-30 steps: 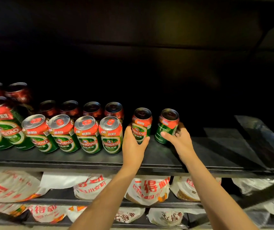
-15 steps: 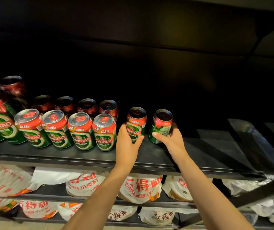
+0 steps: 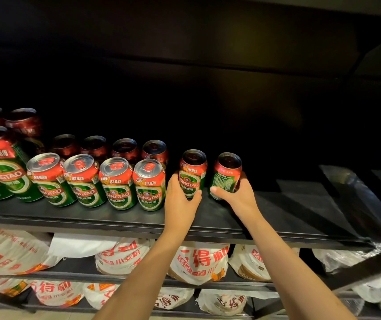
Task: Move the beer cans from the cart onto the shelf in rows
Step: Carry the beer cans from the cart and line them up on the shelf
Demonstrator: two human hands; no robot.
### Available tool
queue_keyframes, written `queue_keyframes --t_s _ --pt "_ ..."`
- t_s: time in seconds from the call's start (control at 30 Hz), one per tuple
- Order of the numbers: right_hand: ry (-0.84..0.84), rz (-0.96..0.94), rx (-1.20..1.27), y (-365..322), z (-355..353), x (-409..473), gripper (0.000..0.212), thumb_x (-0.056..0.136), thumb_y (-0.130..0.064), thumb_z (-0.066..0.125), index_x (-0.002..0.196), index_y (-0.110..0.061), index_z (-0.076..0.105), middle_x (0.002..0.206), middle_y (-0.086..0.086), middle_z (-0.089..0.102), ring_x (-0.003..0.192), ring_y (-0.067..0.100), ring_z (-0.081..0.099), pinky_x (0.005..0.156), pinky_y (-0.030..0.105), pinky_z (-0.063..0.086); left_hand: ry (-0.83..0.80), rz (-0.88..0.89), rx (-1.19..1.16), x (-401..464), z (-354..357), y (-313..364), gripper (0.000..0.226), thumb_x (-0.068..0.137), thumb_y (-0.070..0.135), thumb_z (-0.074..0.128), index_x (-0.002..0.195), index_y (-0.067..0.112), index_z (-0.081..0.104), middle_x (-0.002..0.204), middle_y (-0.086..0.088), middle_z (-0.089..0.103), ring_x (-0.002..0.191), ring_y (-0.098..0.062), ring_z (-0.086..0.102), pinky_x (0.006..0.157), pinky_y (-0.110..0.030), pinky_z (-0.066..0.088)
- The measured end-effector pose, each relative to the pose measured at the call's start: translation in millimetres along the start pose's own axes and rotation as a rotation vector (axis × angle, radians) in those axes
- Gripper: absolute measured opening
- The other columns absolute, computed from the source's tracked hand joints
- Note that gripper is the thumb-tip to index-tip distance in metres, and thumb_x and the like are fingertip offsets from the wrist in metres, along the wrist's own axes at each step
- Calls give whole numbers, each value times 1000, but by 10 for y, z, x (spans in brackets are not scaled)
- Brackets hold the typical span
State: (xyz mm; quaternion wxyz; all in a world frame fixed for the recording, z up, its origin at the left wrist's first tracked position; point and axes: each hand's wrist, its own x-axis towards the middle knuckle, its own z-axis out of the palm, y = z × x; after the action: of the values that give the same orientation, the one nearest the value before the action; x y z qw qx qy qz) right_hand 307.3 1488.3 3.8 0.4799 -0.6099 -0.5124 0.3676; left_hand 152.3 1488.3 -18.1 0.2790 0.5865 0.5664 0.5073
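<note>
Two green-and-red beer cans stand on the black shelf [image 3: 277, 218]. My left hand [image 3: 180, 199] grips the left can [image 3: 193, 172] low on its body. My right hand [image 3: 238, 195] grips the right can [image 3: 227, 174], thumb across its front. Both cans sit in line with the back row. Left of them stand a front row [image 3: 97, 181] of several cans and a darker back row [image 3: 108, 147] behind it. Taller cans [image 3: 2, 169] crowd the far left. The cart is out of view.
Right of the held cans the shelf runs bare up to a crinkled plastic sheet [image 3: 355, 188] at the right end. Below, two lower shelves hold white bags with red print [image 3: 198, 262]. The shelf's back is dark.
Both hands keep their hold on the two cans on the shelf. The cans stay at about the same spot beside the rows; only the camera view has shifted slightly.
</note>
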Motion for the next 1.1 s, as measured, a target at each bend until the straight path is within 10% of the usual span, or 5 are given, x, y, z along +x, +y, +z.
queue_keyframes --t_s 1.1 --pt "4 -64 -179 -13 26 -48 53 80 -24 75 125 -13 49 119 0 58 105 9 53 78 11 39 -1 -9 65 -6 7 8 60 82 30 69 130 10 38 122 -4 50 114 -16 50 95 -32 46"
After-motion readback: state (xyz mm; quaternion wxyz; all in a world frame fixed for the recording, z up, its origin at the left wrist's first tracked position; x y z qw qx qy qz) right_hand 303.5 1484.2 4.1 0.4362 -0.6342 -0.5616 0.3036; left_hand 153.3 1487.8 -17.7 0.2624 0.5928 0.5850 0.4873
